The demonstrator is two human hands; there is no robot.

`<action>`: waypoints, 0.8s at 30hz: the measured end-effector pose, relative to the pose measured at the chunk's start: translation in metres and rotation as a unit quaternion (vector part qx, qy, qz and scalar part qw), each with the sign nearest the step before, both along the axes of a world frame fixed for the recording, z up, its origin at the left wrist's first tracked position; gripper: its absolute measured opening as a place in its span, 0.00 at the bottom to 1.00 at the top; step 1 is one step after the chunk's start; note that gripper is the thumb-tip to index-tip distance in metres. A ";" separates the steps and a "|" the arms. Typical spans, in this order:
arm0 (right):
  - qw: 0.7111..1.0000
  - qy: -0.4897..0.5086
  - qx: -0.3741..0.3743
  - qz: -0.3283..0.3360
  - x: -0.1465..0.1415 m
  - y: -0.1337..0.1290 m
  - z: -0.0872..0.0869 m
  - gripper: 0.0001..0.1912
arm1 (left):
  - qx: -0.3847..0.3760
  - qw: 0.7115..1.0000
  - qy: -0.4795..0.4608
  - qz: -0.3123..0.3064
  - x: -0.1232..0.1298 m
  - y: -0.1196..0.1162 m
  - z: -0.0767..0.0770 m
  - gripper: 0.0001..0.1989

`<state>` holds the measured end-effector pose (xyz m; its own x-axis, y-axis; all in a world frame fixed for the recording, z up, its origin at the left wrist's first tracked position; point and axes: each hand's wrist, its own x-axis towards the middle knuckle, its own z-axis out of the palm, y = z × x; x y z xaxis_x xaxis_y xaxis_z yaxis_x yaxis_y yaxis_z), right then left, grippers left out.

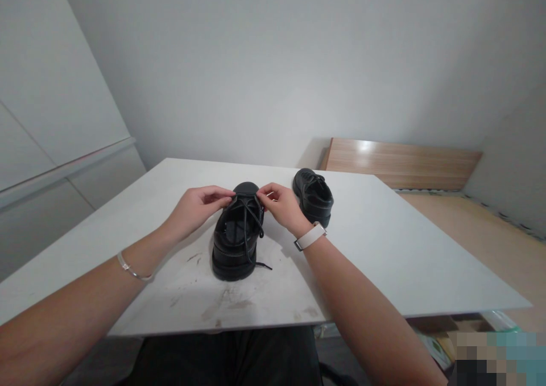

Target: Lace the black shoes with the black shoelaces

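A black lace-up shoe (pixel 234 256) stands upright on the white table, its heel towards me and its toe pointing away. My left hand (pixel 193 208) pinches the left edge of the shoe's lacing flaps between thumb and fingers. On the opposite edge my right hand (pixel 282 205) does the same, fingers closed. Whether a strand of lace is also in either pinch is too small to tell. A loose black shoelace (pixel 245 232) hangs over the shoe's opening, and one end lies on the table at the right. The matching black shoe (pixel 316 205) stands behind my right hand.
The white table (pixel 384 261) has brown smudges near its front edge. Behind it rise a pale wall (pixel 256 62) and, at right, a wooden headboard (pixel 396 161) with a bed base (pixel 460 221). Boxes with various items sit below the table's right corner.
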<state>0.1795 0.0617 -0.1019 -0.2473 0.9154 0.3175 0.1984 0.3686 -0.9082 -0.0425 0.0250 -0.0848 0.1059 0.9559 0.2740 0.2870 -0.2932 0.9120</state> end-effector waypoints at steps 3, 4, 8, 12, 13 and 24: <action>0.998 -0.030 0.036 -0.029 -0.006 -0.005 0.000 0.06 | -0.045 0.998 -0.039 0.009 0.000 0.000 0.000 0.17; 0.998 -0.036 0.042 -0.032 -0.008 -0.006 0.000 0.06 | -0.053 0.998 -0.042 0.008 0.000 0.000 0.001 0.18; 0.997 -0.016 0.060 -0.036 -0.011 -0.008 0.001 0.04 | -0.047 0.999 0.004 -0.027 -0.002 0.000 0.003 0.17; 0.997 0.028 0.064 -0.034 -0.015 -0.007 0.000 0.06 | -0.017 0.996 0.066 -0.052 -0.004 0.003 0.002 0.18; 0.997 0.035 0.057 -0.029 -0.016 -0.007 -0.001 0.06 | -0.003 0.996 0.077 -0.045 -0.004 0.004 0.001 0.18; 0.998 0.016 -0.016 0.066 0.003 0.003 0.008 0.08 | -0.025 0.999 -0.010 -0.043 -0.003 0.003 0.004 0.25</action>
